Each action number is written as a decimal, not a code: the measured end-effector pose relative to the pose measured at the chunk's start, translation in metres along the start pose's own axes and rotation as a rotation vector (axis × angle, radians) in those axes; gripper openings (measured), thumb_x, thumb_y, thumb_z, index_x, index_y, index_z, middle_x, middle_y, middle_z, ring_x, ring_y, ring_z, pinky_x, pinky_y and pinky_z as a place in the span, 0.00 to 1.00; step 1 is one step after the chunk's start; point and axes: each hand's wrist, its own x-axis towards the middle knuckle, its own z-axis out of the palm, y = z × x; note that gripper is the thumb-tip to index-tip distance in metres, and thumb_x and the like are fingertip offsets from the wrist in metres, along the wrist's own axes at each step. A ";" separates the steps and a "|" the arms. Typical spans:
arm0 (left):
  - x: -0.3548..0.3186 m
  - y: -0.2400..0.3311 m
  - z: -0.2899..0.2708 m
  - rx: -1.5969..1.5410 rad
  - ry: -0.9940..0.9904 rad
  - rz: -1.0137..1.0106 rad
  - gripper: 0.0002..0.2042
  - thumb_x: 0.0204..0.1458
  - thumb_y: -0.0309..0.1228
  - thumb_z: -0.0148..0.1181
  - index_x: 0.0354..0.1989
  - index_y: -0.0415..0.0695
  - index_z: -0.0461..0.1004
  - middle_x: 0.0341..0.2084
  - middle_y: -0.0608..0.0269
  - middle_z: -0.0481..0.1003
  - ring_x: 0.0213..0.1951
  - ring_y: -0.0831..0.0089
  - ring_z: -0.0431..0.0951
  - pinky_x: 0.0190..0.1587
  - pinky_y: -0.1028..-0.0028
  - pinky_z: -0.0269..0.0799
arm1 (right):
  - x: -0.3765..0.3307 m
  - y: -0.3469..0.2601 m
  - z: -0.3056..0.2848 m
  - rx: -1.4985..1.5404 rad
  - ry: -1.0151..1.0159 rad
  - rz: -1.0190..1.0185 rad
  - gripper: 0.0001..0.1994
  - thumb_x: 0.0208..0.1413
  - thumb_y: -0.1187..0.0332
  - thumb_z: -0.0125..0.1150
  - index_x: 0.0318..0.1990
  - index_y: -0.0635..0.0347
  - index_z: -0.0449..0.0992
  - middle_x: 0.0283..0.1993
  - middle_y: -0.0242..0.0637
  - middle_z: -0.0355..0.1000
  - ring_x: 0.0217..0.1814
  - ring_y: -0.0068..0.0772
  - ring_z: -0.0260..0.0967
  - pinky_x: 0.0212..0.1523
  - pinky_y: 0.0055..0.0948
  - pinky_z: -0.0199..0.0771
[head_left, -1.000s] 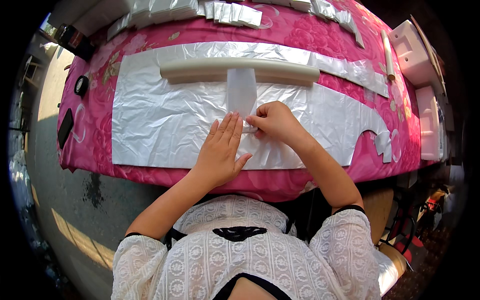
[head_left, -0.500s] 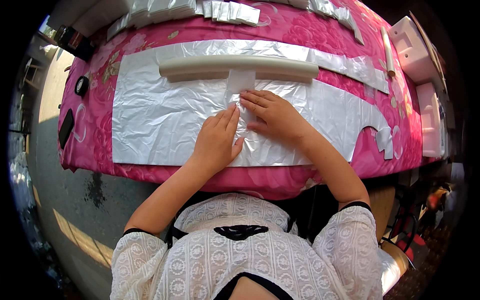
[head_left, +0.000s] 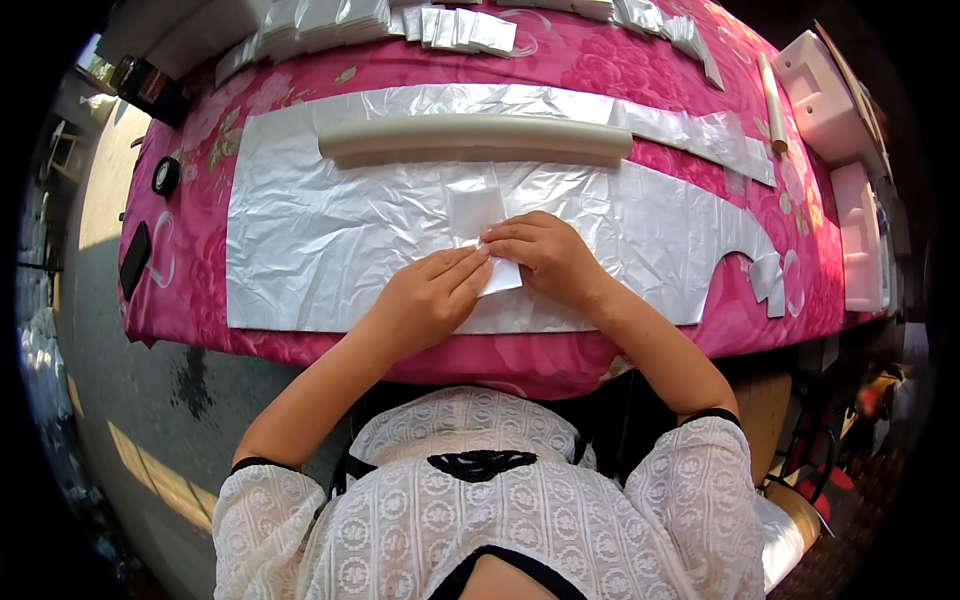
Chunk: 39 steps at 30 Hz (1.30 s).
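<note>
A wide silvery-white plastic bag (head_left: 310, 235) lies flat on the table, its curved handle end to the right. On it rests a narrow strip of folded whitish plastic (head_left: 473, 195), running from near the tube down to my hands. My left hand (head_left: 430, 290) and my right hand (head_left: 548, 258) meet at the strip's near end, fingertips pinched together on it. A white flap (head_left: 506, 278) of the strip shows below my fingers. Beyond the strip, a long pale roller-like tube (head_left: 475, 137) lies across the bag; whether it is hollow cannot be seen.
Pink floral cloth (head_left: 290, 350) covers the table. A black tape roll (head_left: 166, 175), a dark phone (head_left: 134, 260) and a dark jar (head_left: 150, 90) are at left. Stacks of folded silvery packets (head_left: 340, 25) line the back. White foam boxes (head_left: 815, 95) and a thin tube (head_left: 772, 100) stand right.
Both hands have drawn nearer to me and closed at the strip's near end, from lying flat on it. The strip's far end has slid nearer, away from the tube, and a white flap now shows.
</note>
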 end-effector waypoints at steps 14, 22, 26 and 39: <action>-0.002 0.005 0.005 -0.297 -0.039 -0.740 0.25 0.44 0.31 0.61 0.51 0.35 0.65 0.22 0.57 0.76 0.23 0.61 0.76 0.28 0.70 0.71 | 0.020 -0.014 -0.015 0.402 -0.166 0.823 0.07 0.48 0.67 0.59 0.29 0.61 0.78 0.20 0.36 0.72 0.22 0.29 0.69 0.27 0.25 0.68; 0.018 -0.010 0.001 -0.501 0.049 -1.054 0.36 0.45 0.31 0.62 0.60 0.28 0.49 0.18 0.59 0.76 0.22 0.75 0.76 0.29 0.78 0.70 | 0.049 0.008 -0.022 0.555 -0.402 1.054 0.14 0.50 0.63 0.60 0.23 0.67 0.76 0.15 0.35 0.70 0.17 0.23 0.70 0.19 0.21 0.64; 0.024 -0.008 -0.004 -0.351 0.019 -1.005 0.37 0.43 0.29 0.62 0.60 0.31 0.50 0.36 0.51 0.74 0.31 0.69 0.77 0.35 0.75 0.71 | 0.053 0.009 -0.024 0.579 -0.417 1.085 0.14 0.49 0.62 0.61 0.22 0.66 0.76 0.15 0.35 0.70 0.16 0.23 0.69 0.17 0.22 0.62; 0.025 0.003 0.035 0.131 -0.270 -0.594 0.48 0.43 0.59 0.51 0.61 0.28 0.45 0.63 0.42 0.45 0.66 0.55 0.39 0.65 0.59 0.31 | 0.050 0.010 -0.014 0.506 -0.352 1.082 0.13 0.40 0.62 0.62 0.21 0.66 0.76 0.14 0.38 0.70 0.16 0.30 0.69 0.20 0.27 0.68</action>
